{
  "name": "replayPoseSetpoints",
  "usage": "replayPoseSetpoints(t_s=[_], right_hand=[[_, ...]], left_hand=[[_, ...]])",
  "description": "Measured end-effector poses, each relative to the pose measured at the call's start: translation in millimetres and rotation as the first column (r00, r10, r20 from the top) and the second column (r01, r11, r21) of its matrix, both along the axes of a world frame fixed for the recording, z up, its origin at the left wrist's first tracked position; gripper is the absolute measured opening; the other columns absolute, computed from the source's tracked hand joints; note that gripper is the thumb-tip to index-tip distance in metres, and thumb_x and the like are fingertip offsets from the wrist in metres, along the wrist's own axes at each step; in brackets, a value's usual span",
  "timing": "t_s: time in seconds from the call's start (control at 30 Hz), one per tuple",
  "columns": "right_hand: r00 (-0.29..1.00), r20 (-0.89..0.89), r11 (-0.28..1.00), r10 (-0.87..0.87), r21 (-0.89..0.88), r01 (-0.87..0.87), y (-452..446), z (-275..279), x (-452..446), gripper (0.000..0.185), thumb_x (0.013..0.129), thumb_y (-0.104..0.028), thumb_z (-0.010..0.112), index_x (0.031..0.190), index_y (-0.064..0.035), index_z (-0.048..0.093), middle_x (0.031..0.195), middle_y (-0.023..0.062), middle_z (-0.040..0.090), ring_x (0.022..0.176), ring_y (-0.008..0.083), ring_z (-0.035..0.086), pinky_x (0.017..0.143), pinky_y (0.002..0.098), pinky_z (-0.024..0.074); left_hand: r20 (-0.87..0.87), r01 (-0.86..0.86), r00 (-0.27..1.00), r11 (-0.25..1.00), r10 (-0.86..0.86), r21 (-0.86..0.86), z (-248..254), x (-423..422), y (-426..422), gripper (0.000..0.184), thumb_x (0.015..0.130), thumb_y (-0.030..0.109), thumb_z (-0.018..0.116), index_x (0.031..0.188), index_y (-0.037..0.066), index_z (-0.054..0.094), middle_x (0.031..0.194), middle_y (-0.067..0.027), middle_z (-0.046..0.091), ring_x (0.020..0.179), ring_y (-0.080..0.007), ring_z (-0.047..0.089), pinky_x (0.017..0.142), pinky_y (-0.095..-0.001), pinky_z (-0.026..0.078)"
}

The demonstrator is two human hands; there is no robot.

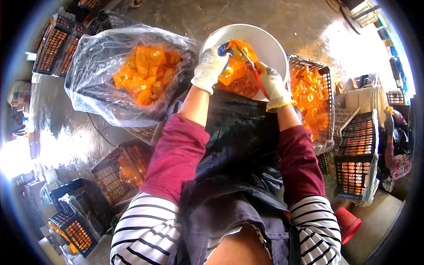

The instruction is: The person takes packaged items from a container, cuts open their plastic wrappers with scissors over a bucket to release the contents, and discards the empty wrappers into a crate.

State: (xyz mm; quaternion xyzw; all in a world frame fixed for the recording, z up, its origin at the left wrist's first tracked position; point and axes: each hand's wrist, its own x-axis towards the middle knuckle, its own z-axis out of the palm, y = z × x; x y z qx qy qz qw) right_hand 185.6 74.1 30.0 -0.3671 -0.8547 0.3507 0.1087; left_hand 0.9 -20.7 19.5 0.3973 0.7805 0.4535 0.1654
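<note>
My left hand (211,64) pinches one orange packet (242,46); right hand (272,84) closed round one red tool (259,82), over one bucket (274,47).

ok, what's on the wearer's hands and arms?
Left glove: off-white, blue showing at the fingertips. Right glove: off-white, yellow cuff edge. Both have small dark marks on the back. Above them, bare forearms, then maroon ribbed oversleeves over white sleeves with black stripes.
</note>
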Motion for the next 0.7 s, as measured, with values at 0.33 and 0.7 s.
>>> replayPoseSetpoints(t_s=[0.33, 0.7], right_hand=[[0.999, 0.027, 0.992, 0.033, 0.121, -0.036, 0, -3, -2, 0.043, 0.087, -0.051, 0.054, 0.106, -0.0130, 0.063, 0.092, 0.0175, 0.065, 0.090, 0.0365, 0.061, 0.077, 0.0403, 0.0475], [0.871, -0.229, 0.683, -0.434, -0.715, 0.152, 19, -29, -8, 0.037, 0.090, -0.037, 0.060, 0.103, -0.0025, 0.061, 0.084, 0.0081, 0.067, 0.060, 0.0146, 0.062, 0.051, 0.0252, 0.0467]], left_hand=[[-0.144, -0.025, 0.990, 0.993, 0.007, -0.119, 22, 3, -6, 0.031, 0.082, 0.021, 0.065, 0.110, 0.010, 0.066, 0.102, -0.0153, 0.067, 0.095, -0.0289, 0.065, 0.084, -0.0367, 0.050], [0.809, -0.523, 0.493, 0.635, -0.320, 0.569, 20, -11, -3, 0.062, 0.087, 0.044, 0.059, 0.128, -0.001, 0.049, 0.121, -0.0162, 0.058, 0.110, -0.0269, 0.058, 0.095, -0.0374, 0.047]])
